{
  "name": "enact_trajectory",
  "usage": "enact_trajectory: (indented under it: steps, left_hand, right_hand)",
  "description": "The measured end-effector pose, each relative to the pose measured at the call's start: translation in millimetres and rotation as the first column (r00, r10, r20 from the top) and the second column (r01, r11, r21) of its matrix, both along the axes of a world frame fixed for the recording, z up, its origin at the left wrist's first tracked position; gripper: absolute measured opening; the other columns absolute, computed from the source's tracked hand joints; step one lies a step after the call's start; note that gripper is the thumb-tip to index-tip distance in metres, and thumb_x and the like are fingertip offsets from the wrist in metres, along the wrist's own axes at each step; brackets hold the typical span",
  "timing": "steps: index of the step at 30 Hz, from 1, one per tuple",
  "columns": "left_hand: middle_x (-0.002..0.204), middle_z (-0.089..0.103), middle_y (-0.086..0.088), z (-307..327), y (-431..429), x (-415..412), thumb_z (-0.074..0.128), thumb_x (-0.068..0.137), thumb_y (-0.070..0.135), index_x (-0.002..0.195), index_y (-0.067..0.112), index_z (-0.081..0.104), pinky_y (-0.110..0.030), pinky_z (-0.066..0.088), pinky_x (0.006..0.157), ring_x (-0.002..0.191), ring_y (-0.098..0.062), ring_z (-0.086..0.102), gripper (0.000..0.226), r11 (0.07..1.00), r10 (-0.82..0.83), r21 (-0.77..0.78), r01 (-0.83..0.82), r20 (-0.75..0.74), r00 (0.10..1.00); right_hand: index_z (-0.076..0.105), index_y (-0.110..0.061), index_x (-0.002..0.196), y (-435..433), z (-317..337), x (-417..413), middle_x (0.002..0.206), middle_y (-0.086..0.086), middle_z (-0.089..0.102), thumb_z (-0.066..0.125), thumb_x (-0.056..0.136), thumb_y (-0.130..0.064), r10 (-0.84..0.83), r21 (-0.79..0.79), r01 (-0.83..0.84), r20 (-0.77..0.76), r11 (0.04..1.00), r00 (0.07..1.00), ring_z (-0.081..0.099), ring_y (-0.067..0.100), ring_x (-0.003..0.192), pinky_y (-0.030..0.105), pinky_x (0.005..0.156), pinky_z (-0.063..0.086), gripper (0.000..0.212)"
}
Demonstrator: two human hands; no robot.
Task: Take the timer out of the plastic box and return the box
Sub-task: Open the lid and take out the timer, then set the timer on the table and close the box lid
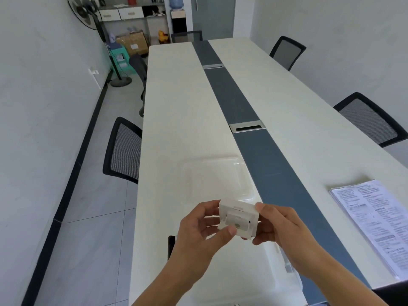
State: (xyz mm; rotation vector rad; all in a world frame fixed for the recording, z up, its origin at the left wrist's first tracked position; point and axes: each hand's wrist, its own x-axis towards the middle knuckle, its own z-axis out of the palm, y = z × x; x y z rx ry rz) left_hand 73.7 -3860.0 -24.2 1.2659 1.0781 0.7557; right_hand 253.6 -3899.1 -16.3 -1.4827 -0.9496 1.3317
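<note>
A small white square timer (239, 218) is held above the near end of the table, its back side facing me. My left hand (198, 230) grips its left edge with thumb and fingers. My right hand (280, 226) pinches its right edge. Just beyond the timer, a clear plastic lid (217, 178) lies flat on the table. Below my hands stands the clear plastic box (265, 274), partly hidden by my forearms.
The long white table (176, 107) has a dark grey centre strip with two cable slots (247, 127). A sleeve of printed papers (375, 221) lies at the right. A dark phone (171, 246) sits near the left edge. Mesh chairs (123, 149) flank the table.
</note>
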Motion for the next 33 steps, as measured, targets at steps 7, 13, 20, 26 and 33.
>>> enact_trajectory:
  steps: [7,13,20,26,33]
  left_hand:
    - [0.105,0.072,0.011,-5,-6,-14,0.079,0.071,0.016,0.105,0.033,0.063,-0.033,0.054,0.09,0.103,-0.014,0.067,0.042,0.999,-0.023,0.046,0.024,-0.026,0.999]
    - [0.077,0.071,-0.01,4,-5,-26,0.061,0.08,0.036,0.091,0.017,0.074,-0.033,0.052,0.066,0.069,-0.023,0.064,0.025,0.992,0.116,-0.058,-0.111,0.089,0.989]
    - [0.092,0.074,-0.024,-12,-10,-18,0.066,0.076,0.012,0.1,0.004,0.073,-0.03,0.056,0.061,0.072,-0.027,0.067,0.026,0.961,0.026,-0.273,0.05,0.268,0.963]
    - [0.093,0.075,-0.016,-21,-10,-1,0.067,0.082,0.005,0.098,0.012,0.076,-0.029,0.051,0.065,0.075,-0.024,0.065,0.019,0.971,-0.119,-0.186,0.15,0.167,0.979]
    - [0.075,0.072,-0.011,-31,0,56,0.065,0.078,0.008,0.101,0.0,0.061,-0.027,0.046,0.057,0.066,-0.021,0.062,0.024,0.858,-0.231,-0.416,0.301,0.21,0.95]
  right_hand:
    - [0.077,-0.007,0.087,-6,-3,-3,0.086,0.016,0.074,0.053,0.079,-0.03,0.032,0.042,-0.031,-0.008,0.999,0.999,0.067,0.023,0.069,0.031,0.063,0.056,0.034]
    - [0.068,-0.041,0.104,-25,-12,-11,0.101,-0.018,0.071,0.073,0.073,-0.039,-0.087,0.179,0.012,0.416,0.984,0.905,0.066,0.013,0.082,0.029,0.07,0.056,0.032]
    - [0.056,-0.043,0.123,-45,-21,-20,0.123,-0.022,0.063,0.075,0.068,-0.041,-0.023,0.244,-0.094,0.437,0.965,0.899,0.061,0.008,0.105,0.017,0.078,0.053,0.058]
    - [0.075,-0.012,0.095,-46,-11,19,0.081,0.018,0.076,0.073,0.081,-0.004,-0.115,-0.013,0.115,-0.053,0.993,0.992,0.061,0.016,0.057,0.022,0.056,0.052,0.016]
    - [0.055,-0.029,0.129,-59,-9,79,0.103,-0.001,0.073,0.081,0.066,0.007,0.258,-0.217,-0.266,-0.068,0.939,0.964,0.066,0.015,0.066,0.021,0.061,0.053,0.077]
